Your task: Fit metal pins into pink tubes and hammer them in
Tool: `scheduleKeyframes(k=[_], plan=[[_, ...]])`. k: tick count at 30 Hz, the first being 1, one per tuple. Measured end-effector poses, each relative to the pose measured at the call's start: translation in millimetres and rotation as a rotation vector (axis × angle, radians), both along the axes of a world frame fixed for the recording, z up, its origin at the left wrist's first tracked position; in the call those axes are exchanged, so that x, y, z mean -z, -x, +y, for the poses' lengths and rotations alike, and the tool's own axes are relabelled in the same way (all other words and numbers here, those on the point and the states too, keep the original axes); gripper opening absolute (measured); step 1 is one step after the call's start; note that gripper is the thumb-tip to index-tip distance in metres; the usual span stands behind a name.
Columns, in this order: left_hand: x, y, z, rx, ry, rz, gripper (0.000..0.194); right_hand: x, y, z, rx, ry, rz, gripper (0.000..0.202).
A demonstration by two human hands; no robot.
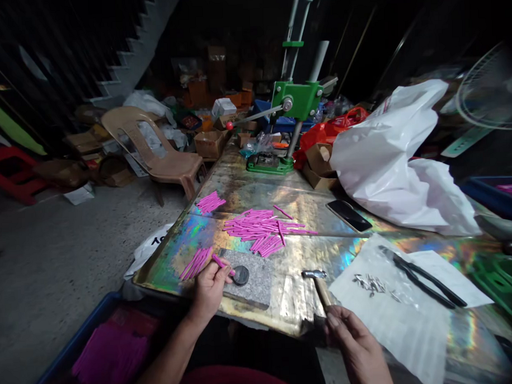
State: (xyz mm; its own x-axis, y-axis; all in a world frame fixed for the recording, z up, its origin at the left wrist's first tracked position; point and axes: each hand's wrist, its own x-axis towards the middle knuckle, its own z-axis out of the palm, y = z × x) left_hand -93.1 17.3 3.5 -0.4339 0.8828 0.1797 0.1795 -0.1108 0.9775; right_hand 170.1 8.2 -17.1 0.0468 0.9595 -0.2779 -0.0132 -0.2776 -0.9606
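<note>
Left hand (208, 288) pinches a pink stick (217, 260) at the black disc (241, 275); right hand (357, 341) grips a hammer (322, 293), whose stray blow could bruise the left.

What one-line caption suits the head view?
Left hand holds a pink stick beside a black disc on a stone slab; right hand grips a hammer.

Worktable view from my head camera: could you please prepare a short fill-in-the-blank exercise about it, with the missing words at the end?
The right hand grips the wooden handle of a ____.
The left hand holds a pink stick near a round disc coloured ____.
The press is painted mostly ____.
Beside the white plastic bag lies a ____ with a dark screen.

Missing words: hammer; black; green; phone.
</note>
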Motion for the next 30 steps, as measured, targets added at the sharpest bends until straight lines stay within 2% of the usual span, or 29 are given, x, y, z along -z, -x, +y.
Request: scheduleKeyframes(k=[3,6,8,10,12,15,17,19,23,26,28,30], plan=[[4.1,1,-1,0.013,-0.024,0.055,0.01,4.6,-14,5,-0.016,-0.006,-0.171,0.031],[8.2,3,-1,0.044,-0.054,0.181,0.012,10.0,-27,13,-0.059,0.025,-0.563,0.035],[7.6,5,-1,0.082,-0.071,0.319,0.012,14.1,-30,18,-0.155,-0.019,-0.866,0.036],[2.9,6,-1,0.123,-0.1,0.471,0.012,19.0,-30,21,-0.271,-0.106,-1.072,0.037],[-4.7,6,1,0.161,-0.135,0.592,0.013,24.2,-28,22,-0.348,-0.151,-1.177,0.037],[-16.0,4,3,0.193,-0.174,0.683,0.016,28.5,-28,27,-0.402,-0.092,-1.247,0.037],[-20.1,3,4,0.204,-0.189,0.719,0.018,25.4,-30,33,-0.416,-0.012,-1.208,0.033],[-20.4,3,5,0.215,-0.196,0.752,0.02,16.5,-32,39,-0.4,0.058,-1.058,0.027],[-14.3,4,5,0.22,-0.201,0.772,0.021,-13.5,-21,39,-0.315,0.041,-0.549,0.018],[-11.0,5,5,0.238,-0.203,0.77,0.021,-38.6,-3,29,-0.357,0.078,-0.192,0.025],[-10.7,5,5,0.251,-0.203,0.772,0.02,-53.7,9,22,-0.388,0.037,-0.08,0.029],[-11.0,4,5,0.252,-0.204,0.771,0.02,-66.1,17,17,-0.413,-0.062,-0.091,0.037]])
